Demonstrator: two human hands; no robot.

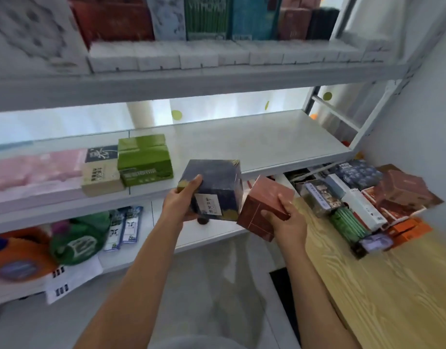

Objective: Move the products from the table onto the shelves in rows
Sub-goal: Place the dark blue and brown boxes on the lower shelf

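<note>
Our left hand (183,205) clasps the navy box (214,187), nearer the middle shelf (254,139) than the red box (263,206) our right hand (287,220) clasps.

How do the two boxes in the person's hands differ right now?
The dark blue box in the left hand has a pale label and gold corners; the reddish-brown box in the right hand is plain with thin lines. The blue one sits nearly upright, the brown one tilts more. Both are cube-shaped and held off the shelf.
</note>
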